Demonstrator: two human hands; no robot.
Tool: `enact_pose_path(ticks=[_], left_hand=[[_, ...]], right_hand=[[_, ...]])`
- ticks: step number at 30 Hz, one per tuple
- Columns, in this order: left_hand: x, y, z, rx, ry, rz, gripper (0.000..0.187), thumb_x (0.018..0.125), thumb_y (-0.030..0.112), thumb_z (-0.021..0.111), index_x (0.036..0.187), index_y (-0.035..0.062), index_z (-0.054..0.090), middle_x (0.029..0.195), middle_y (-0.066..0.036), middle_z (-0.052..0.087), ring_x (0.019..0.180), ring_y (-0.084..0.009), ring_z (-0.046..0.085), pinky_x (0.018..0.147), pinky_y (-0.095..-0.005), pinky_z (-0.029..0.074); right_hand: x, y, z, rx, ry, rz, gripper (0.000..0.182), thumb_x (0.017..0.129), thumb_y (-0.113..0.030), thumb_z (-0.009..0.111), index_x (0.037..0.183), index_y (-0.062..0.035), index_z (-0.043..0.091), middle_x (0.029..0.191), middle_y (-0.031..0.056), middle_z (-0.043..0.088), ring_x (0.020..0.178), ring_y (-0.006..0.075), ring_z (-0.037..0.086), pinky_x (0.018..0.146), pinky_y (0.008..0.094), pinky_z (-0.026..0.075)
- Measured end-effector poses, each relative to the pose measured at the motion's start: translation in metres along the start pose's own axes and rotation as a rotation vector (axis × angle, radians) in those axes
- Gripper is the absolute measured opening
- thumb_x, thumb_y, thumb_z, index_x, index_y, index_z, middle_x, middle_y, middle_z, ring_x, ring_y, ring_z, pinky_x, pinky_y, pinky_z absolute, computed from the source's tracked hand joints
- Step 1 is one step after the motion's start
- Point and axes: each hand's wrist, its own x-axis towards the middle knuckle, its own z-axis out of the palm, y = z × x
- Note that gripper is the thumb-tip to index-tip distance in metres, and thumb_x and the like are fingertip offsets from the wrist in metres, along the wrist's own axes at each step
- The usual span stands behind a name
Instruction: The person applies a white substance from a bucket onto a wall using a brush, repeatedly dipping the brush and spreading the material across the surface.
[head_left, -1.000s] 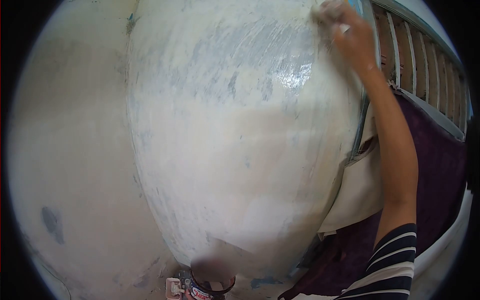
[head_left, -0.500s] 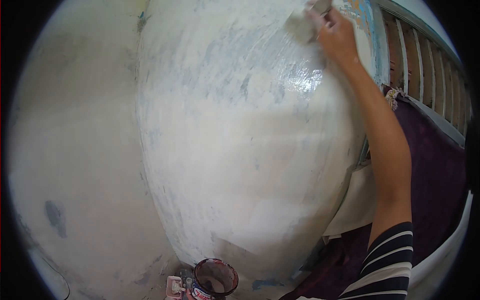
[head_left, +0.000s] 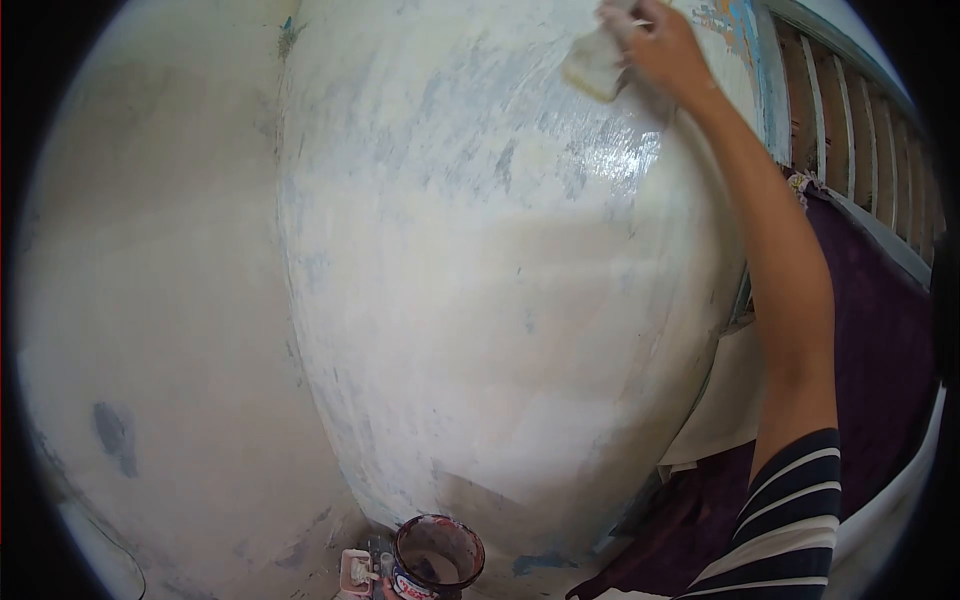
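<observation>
High on the wall, my right hand [head_left: 655, 45] is closed around the handle of a wide paintbrush [head_left: 596, 66]. Its pale bristles lie against the wall [head_left: 500, 290], which is streaked white over grey, with a wet shine below the brush. At the bottom of the view stands a dark-rimmed paint bucket [head_left: 440, 520] with a pale coating inside. A small bit of my left hand [head_left: 389, 592] shows at the bucket's left side, fingers closed against it; the rest is out of frame. Beside it is a small pinkish tray [head_left: 357, 572] with white matter in it.
A second wall [head_left: 170, 250] meets the painted one at a corner on the left and bears a grey patch [head_left: 115, 438]. To the right are a barred window frame [head_left: 850, 130], a dark purple cloth [head_left: 885, 370] and a pale sheet [head_left: 715, 400].
My right hand and the brush have shifted slightly left and down across the upper wall. The whole view has drifted a little, and the bucket stays at the bottom.
</observation>
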Motion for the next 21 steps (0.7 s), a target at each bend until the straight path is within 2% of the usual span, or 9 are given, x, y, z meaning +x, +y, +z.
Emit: enact_pose_path(ticks=[1,4,5,6,10,12,14,18,21], left_hand=[[0.003,0.0,-0.004,0.0,-0.038,-0.007,0.072,0.099,0.063,0.03,0.151,0.0163,0.047,0.141,-0.014,0.059,0.113,-0.0391,0.061,0.077,-0.0587,0.058],[0.01,-0.001,-0.025,0.001,-0.142,-0.031,0.072,0.099,0.063,0.031,0.151,0.0169,0.047,0.14,-0.013,0.059,0.113,-0.039,0.061,0.076,-0.0596,0.058],[0.011,0.002,-0.032,0.007,-0.174,-0.038,0.071,0.099,0.063,0.031,0.151,0.0171,0.047,0.14,-0.013,0.059,0.113,-0.0389,0.061,0.076,-0.0599,0.058],[0.013,0.004,-0.037,0.011,-0.207,-0.044,0.071,0.099,0.064,0.031,0.151,0.0173,0.046,0.14,-0.013,0.059,0.113,-0.0389,0.061,0.076,-0.0602,0.057],[0.018,0.009,-0.045,0.02,-0.157,-0.046,0.07,0.099,0.064,0.034,0.151,0.0188,0.046,0.14,-0.013,0.06,0.112,-0.0382,0.061,0.072,-0.0638,0.056],[0.02,0.01,-0.045,0.021,-0.16,-0.053,0.07,0.099,0.064,0.034,0.151,0.0187,0.046,0.14,-0.013,0.06,0.113,-0.0382,0.061,0.072,-0.0638,0.056],[0.021,0.01,-0.045,0.029,-0.16,-0.064,0.07,0.099,0.064,0.034,0.151,0.0185,0.046,0.14,-0.013,0.059,0.113,-0.0381,0.061,0.073,-0.0638,0.056],[0.023,0.012,-0.044,0.056,-0.172,-0.067,0.071,0.099,0.065,0.034,0.151,0.0181,0.046,0.14,-0.013,0.059,0.115,-0.038,0.06,0.075,-0.0637,0.056],[0.025,0.012,-0.043,0.054,-0.175,-0.067,0.071,0.099,0.065,0.034,0.151,0.0178,0.046,0.141,-0.013,0.059,0.116,-0.0379,0.06,0.076,-0.0637,0.056]], right_hand=[[-0.011,-0.04,-0.009,0.123,0.209,-0.07,0.017,0.099,-0.009,0.064,0.086,-0.0041,0.056,0.074,0.002,0.058,0.063,0.0139,0.054,0.057,0.0272,0.045],[-0.002,-0.027,-0.01,0.491,0.011,-0.201,0.013,0.098,-0.01,0.066,0.09,-0.0006,0.064,0.077,0.0054,0.065,0.069,0.0163,0.062,0.063,0.0317,0.051],[-0.004,0.001,-0.003,-0.407,0.299,-0.502,0.022,0.094,-0.02,0.066,0.113,-0.0088,0.071,0.1,0.0054,0.075,0.082,0.0222,0.072,0.076,0.0346,0.059],[-0.023,-0.009,0.01,-0.636,0.194,-0.72,0.026,0.09,-0.022,0.069,0.115,-0.0148,0.072,0.105,0.0083,0.073,0.094,0.0258,0.071,0.083,0.0367,0.057],[-0.12,-0.04,0.067,-0.769,-0.143,-0.953,0.021,0.091,-0.014,0.065,0.112,-0.0139,0.067,0.114,0.0089,0.068,0.109,0.0314,0.069,0.092,0.0428,0.057],[-0.139,-0.074,0.07,-0.471,-0.486,-0.657,0.025,0.093,-0.02,0.068,0.113,-0.0078,0.072,0.116,0.0134,0.072,0.088,0.0334,0.073,0.08,0.0421,0.06],[-0.127,-0.084,0.069,-0.113,-0.422,-0.291,0.027,0.095,-0.027,0.07,0.111,-0.0053,0.072,0.103,0.0125,0.072,0.081,0.0236,0.07,0.073,0.0357,0.057],[-0.043,-0.024,0.044,0.302,-0.067,0.075,0.033,0.098,-0.031,0.067,0.114,-0.0027,0.071,0.093,0.0118,0.07,0.084,0.0159,0.064,0.074,0.0325,0.055],[0.002,-0.025,0.01,0.117,0.237,-0.012,0.027,0.099,-0.027,0.066,0.117,-0.0072,0.072,0.1,0.0098,0.072,0.086,0.0165,0.066,0.077,0.0331,0.056]])
